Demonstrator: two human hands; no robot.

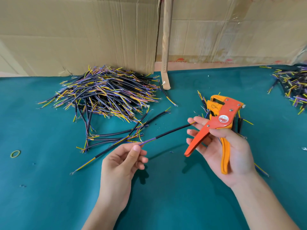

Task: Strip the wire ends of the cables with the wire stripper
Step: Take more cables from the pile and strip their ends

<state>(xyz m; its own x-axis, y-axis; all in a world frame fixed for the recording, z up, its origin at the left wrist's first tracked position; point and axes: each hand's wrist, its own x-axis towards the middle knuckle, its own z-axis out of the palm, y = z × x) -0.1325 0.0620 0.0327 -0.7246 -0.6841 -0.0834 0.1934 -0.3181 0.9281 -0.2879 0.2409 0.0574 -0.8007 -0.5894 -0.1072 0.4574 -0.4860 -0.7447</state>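
I have a lot of cables to do. A big pile sits on the green table by the cardboard. I cannot tell if those ends are stripped or not. A few loose cables lie in front of the pile, and one more heap is far off on my right. So I think much work is left, but I cannot say how much.

My left hand pinches one cable by its thin colored wires. My thumb and first finger press together on them. My other left fingers curl in loosely.

The cable goes up across to my right hand. Its far end touches my right fingertips, near the front of the stripper.

My right hand holds the stripper. The yellow handle lies in my palm, with my thumb over the top. My right fingers are spread wide, not squeezing. The red handle sticks out, so the tool is open. The wire end is not in the tool's mouth yet. I think that comes next.
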